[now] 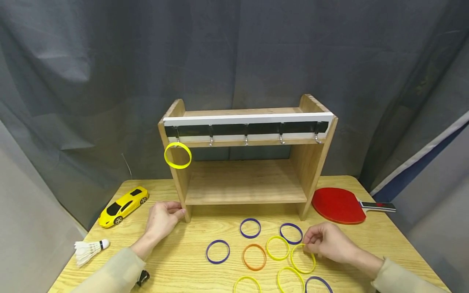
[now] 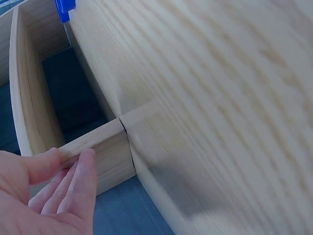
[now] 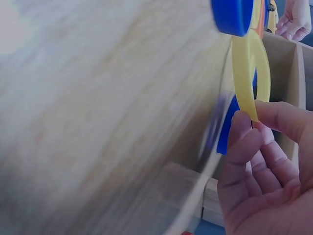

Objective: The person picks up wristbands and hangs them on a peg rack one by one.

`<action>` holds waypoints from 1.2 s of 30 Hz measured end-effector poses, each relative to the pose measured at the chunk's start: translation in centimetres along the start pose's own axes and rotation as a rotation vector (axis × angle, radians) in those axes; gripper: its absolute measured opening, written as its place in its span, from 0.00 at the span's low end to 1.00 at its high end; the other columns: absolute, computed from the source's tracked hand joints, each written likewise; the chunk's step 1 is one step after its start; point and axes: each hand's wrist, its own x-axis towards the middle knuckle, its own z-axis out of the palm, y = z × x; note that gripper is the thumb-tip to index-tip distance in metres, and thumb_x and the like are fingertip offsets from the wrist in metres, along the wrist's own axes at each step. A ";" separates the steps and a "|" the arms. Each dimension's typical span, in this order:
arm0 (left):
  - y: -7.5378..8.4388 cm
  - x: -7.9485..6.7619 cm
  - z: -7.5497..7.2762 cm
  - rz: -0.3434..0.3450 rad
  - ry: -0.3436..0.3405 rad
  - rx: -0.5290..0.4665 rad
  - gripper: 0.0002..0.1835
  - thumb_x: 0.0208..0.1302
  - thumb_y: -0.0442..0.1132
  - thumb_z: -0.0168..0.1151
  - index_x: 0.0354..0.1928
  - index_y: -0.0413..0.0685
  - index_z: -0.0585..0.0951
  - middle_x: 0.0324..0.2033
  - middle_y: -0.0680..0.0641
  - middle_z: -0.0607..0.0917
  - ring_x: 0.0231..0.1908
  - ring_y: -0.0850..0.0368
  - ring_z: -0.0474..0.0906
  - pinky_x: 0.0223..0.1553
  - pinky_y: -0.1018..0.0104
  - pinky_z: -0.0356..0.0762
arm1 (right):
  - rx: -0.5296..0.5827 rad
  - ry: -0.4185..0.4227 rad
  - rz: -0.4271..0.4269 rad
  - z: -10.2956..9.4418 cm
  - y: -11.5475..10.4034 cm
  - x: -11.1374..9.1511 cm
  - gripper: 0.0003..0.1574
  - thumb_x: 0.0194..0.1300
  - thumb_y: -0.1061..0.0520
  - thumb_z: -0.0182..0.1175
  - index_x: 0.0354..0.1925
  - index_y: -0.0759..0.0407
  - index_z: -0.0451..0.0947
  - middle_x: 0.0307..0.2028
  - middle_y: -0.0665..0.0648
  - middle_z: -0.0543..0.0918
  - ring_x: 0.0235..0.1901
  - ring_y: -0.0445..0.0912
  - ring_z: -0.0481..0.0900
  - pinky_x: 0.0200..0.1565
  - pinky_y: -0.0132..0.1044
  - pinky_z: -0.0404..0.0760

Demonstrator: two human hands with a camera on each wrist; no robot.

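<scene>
My right hand (image 1: 329, 242) pinches a yellow ring (image 3: 242, 73) between thumb and fingers, low over the table at the right. At the left, my left hand (image 1: 163, 219) grips the front edge of the side panel of a small wooden shelf (image 1: 243, 183), near its foot; thumb and fingers lie on either side of the board in the left wrist view. A second yellow ring (image 1: 178, 167) hangs from the leftmost hook of the hook strip (image 1: 227, 130) on the shelf's front. Around my right hand lie several purple and yellow rings and an orange ring (image 1: 254, 269).
A yellow toy car (image 1: 124, 206) and a shuttlecock (image 1: 89, 250) lie on the left of the table (image 1: 176, 264). A small black object (image 1: 143, 277) is partly behind the left sleeve. A red table tennis bat (image 1: 338, 205) lies right of the shelf. Dark curtains hang behind.
</scene>
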 end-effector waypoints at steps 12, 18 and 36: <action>0.1 0.0 0.0 -0.003 -0.001 0.002 0.12 0.70 0.38 0.77 0.52 0.40 0.94 0.42 0.41 0.98 0.39 0.59 0.95 0.37 0.73 0.83 | -0.033 -0.001 -0.059 -1.5 -1.7 -0.1 0.08 0.64 0.64 0.80 0.41 0.63 0.92 0.33 0.52 0.94 0.28 0.34 0.81 0.30 0.30 0.82; 0.0 0.0 0.0 -0.002 -0.004 0.002 0.12 0.70 0.38 0.77 0.51 0.40 0.94 0.41 0.42 0.98 0.38 0.60 0.94 0.37 0.73 0.83 | -0.026 0.010 -0.096 -2.0 -2.7 0.0 0.09 0.64 0.65 0.80 0.43 0.65 0.92 0.35 0.56 0.96 0.28 0.33 0.83 0.31 0.30 0.84; 0.0 0.0 0.0 -0.005 -0.003 0.000 0.12 0.70 0.37 0.78 0.51 0.39 0.94 0.42 0.41 0.98 0.38 0.57 0.96 0.36 0.73 0.84 | 0.108 -0.033 -0.168 -1.2 -7.2 1.7 0.09 0.65 0.64 0.78 0.43 0.67 0.91 0.36 0.63 0.96 0.31 0.36 0.91 0.36 0.34 0.92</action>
